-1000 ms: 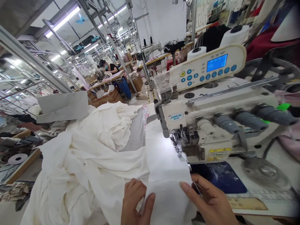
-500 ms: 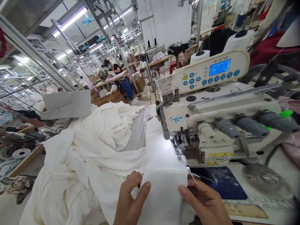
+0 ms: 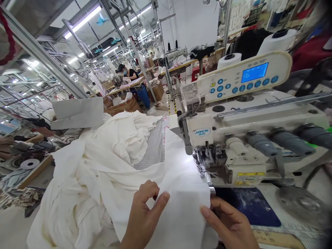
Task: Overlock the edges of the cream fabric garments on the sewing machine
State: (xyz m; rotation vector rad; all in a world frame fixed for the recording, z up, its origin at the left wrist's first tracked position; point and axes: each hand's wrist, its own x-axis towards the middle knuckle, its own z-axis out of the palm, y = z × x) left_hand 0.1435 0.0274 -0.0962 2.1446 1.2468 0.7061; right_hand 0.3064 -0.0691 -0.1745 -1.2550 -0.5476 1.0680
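A white fabric piece (image 3: 181,207) lies flat in front of me, its right edge running along the needle area of a JACK overlock sewing machine (image 3: 202,132). My left hand (image 3: 147,211) pinches the fabric's left edge between thumb and fingers. On the right edge, just below the presser foot (image 3: 204,169), my right hand (image 3: 228,221) grips the cloth with the thumb on top and fingers beneath. The machine's lamp brightens the cloth beside the needle. To the left, a big heap of white fabric (image 3: 85,173) covers the table and drapes toward me.
A control panel (image 3: 246,76) with a lit blue screen tops the machine. Thread cones (image 3: 229,60) stand behind it. A dark blue plate (image 3: 249,205) and a ruler (image 3: 280,238) lie at the right. Farther back, a person (image 3: 128,73) sits at another table.
The fabric has advanced under the presser foot, and its cross seam no longer shows below the needle. Loose threads by my right hand are out of sight. The view has shifted slightly left.
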